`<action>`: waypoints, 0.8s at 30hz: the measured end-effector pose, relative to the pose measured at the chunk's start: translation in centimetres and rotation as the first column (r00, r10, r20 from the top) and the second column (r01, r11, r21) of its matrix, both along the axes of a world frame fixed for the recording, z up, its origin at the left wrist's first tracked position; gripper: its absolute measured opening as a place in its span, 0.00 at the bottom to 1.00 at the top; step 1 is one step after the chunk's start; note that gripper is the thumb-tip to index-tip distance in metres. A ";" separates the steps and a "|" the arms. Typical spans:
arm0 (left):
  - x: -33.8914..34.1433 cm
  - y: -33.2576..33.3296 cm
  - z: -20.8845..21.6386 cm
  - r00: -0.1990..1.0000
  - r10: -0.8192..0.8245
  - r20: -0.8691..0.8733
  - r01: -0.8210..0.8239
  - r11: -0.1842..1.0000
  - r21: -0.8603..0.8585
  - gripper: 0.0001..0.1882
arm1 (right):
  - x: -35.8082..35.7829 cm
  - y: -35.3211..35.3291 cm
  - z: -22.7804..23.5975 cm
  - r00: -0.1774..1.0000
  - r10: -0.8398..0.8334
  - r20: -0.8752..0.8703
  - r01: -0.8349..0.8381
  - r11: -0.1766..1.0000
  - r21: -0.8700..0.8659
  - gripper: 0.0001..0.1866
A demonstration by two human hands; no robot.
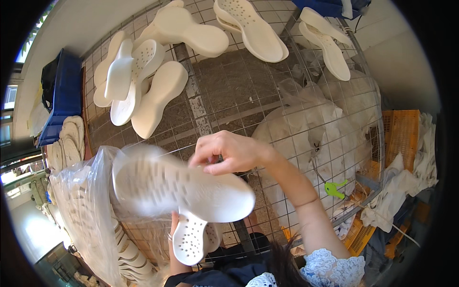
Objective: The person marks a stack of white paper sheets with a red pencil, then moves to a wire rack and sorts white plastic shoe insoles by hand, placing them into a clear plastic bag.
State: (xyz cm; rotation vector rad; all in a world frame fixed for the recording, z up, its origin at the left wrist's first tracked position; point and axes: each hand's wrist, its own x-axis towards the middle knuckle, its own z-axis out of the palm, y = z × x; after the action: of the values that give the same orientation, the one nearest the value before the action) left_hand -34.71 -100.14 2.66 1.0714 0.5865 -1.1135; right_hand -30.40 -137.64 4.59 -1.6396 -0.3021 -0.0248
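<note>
A large white perforated insole (224, 196) is at the centre, its left half smeared by motion. My right hand (227, 152) is closed over its upper edge, fingers curled and thumb against the surface. Below it, a smaller-looking perforated white insole (189, 241) points downward, with another piece partly behind it. My left hand (175, 221) is mostly hidden behind these insoles; only its wrist side shows, so its fingers cannot be made out. Beside them on the left stands a clear plastic bag (98, 167) with many stacked insoles inside.
A wire mesh table top (229, 91) carries a pile of insoles (160, 95) at far left and more insoles (253, 31) along the back. A green-handled tool (336, 189) hangs at right. Filled plastic bags (306, 143) lie under the mesh. Orange crates (400, 136) and a blue bin (62, 95) flank it.
</note>
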 end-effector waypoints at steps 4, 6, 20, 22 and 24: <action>-0.3 0.7 -0.1 1.000 0.005 -0.012 -0.004 1.000 0.002 0.29 | 7.3 -9.3 -0.8 0.597 -0.662 0.453 0.749 0.260 -0.609 0.32; -0.2 1.0 0.1 1.000 0.011 -0.010 -0.011 1.000 0.003 0.31 | 11.2 -14.6 -1.4 0.382 -0.881 0.279 0.714 0.089 -0.695 0.33; 0.6 4.2 2.3 0.417 -0.711 0.566 0.314 0.697 0.644 0.36 | -12.8 13.0 0.9 0.797 -0.032 -0.604 0.022 0.999 -0.025 0.26; -0.4 3.9 2.5 0.491 -0.677 0.549 0.311 0.725 0.615 0.33 | -12.8 16.4 4.1 0.818 -0.314 -0.482 0.130 0.917 -0.376 0.36; -1.1 3.4 3.3 0.430 -0.729 0.533 0.285 0.670 0.686 0.30 | -11.5 21.5 6.3 0.796 -0.495 -0.350 0.048 0.628 -0.777 0.57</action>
State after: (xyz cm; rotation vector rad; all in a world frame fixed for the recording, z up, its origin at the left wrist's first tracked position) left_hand -35.85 -96.78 5.94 2.1814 -0.2663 -0.8676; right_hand -41.92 -116.11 10.93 -2.4154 0.4794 0.3690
